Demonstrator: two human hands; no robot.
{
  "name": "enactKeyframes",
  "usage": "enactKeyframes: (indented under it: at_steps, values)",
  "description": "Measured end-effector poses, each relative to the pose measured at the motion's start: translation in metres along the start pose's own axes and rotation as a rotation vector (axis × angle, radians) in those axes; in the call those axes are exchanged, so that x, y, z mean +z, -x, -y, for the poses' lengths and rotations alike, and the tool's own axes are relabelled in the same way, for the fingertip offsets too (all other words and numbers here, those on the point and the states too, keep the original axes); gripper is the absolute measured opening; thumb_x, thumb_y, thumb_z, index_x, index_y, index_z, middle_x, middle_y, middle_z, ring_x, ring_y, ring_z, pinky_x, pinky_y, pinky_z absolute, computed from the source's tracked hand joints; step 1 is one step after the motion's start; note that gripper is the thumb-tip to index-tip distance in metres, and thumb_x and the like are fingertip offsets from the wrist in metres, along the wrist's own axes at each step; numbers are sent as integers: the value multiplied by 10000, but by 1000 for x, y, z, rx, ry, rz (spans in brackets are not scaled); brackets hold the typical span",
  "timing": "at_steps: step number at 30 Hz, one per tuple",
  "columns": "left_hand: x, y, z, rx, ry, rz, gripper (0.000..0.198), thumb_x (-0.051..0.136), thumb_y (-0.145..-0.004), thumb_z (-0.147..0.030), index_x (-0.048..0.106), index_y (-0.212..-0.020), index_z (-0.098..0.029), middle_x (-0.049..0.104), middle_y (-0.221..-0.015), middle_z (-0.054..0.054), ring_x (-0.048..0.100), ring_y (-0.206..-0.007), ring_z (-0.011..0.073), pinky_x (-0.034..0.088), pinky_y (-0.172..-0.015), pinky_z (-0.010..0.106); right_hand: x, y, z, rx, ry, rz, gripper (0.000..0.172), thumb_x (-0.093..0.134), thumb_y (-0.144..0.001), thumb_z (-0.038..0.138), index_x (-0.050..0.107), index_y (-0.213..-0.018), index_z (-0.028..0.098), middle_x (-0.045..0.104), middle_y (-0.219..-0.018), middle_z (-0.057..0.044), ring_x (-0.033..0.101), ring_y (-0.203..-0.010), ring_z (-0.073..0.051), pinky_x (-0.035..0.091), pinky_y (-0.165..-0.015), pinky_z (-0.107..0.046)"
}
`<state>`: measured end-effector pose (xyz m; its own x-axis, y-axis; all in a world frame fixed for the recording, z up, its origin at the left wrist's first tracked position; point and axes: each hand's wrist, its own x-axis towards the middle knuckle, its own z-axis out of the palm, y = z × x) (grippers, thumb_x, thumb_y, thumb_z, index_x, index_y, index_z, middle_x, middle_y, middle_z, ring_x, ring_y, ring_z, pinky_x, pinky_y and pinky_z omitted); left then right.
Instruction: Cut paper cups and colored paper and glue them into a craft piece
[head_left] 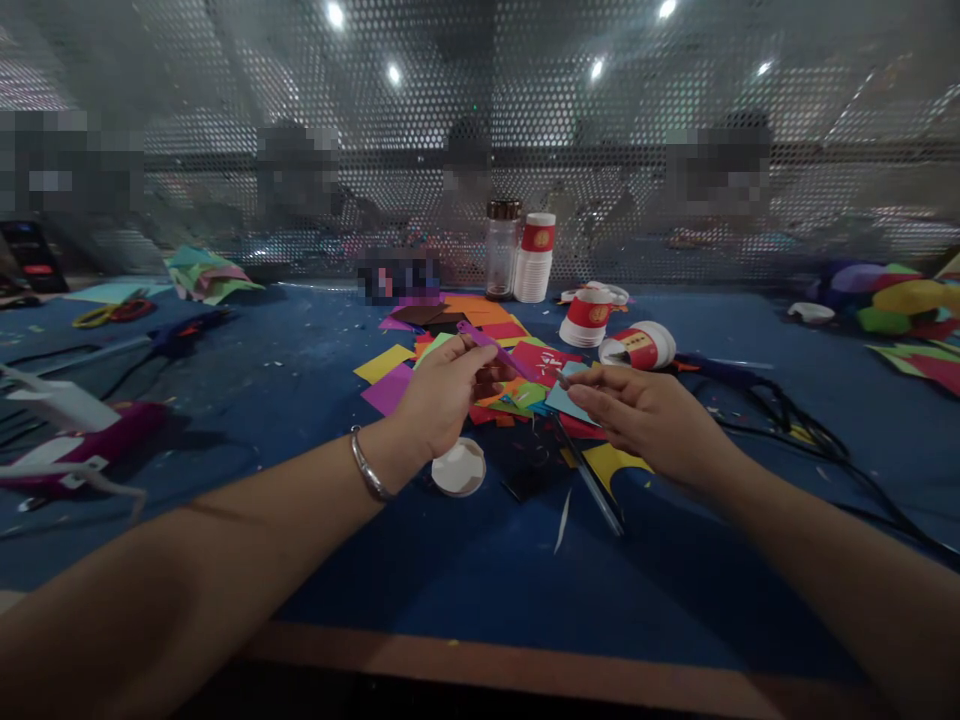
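Observation:
A purple piece of paper point(504, 350) is pinched between the thumb and fingers of my left hand point(454, 385), which wears a silver bangle at the wrist. Across from it, my right hand point(626, 405) is closed in a pinch. A small dark tip shows at its fingertips, too small to name. Below both hands lies a pile of coloured paper, with a light blue sheet point(574, 400) and a red sheet point(540, 362) beside my right fingers. A thin clear rod point(596, 485) slants toward me. Under my left wrist sits a white round lid-like piece point(459, 467).
Red and white paper cups point(587, 316) and a tipped cup point(641, 346) stand beyond my right hand. Behind are a clear bottle point(502, 255) and a cup stack point(534, 265). Cables point(806, 430) run at right; scissors point(112, 313) and a purple power strip point(90, 450) lie left.

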<state>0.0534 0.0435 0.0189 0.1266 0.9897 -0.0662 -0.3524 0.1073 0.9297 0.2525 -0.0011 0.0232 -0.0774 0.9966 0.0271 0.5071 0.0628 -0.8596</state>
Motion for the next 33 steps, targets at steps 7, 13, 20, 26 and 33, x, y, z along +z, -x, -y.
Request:
enactKeyframes:
  at_steps: [7,13,20,26,33]
  values:
    - [3,2,1,-13,96,3,182,544,-917,-80,532,-751,-152,654,-660,10,642,-628,104,492,-675,234,7,4,1,3,-236,96,431,666,-814,583,628,-930,170,277,-519,113,216,-440,-47,157,-425,-210]
    - [7,8,2,-51,155,21,178,536,-929,-61,557,-773,-144,670,-690,14,650,-643,113,513,-726,263,10,4,2,-7,-286,118,439,693,-801,570,625,-917,153,312,-525,111,226,-428,-36,135,-411,-209]
    - [11,19,2,-72,161,45,208,543,-940,-65,589,-748,-131,698,-705,47,664,-665,126,512,-748,274,11,6,1,-46,-314,115,431,680,-823,569,616,-912,151,338,-545,109,245,-421,-26,141,-406,-205]
    - [12,19,3,-76,190,30,217,557,-924,-50,602,-726,-124,689,-711,56,658,-679,130,508,-779,290,11,5,3,-50,-331,112,435,685,-821,568,610,-913,150,328,-548,113,249,-412,-22,140,-400,-204]
    - [10,19,4,-60,191,52,222,551,-933,-52,609,-730,-124,692,-702,51,660,-674,127,510,-766,282,11,7,2,-51,-328,117,446,678,-823,574,610,-927,146,329,-556,112,234,-414,-22,128,-396,-207]
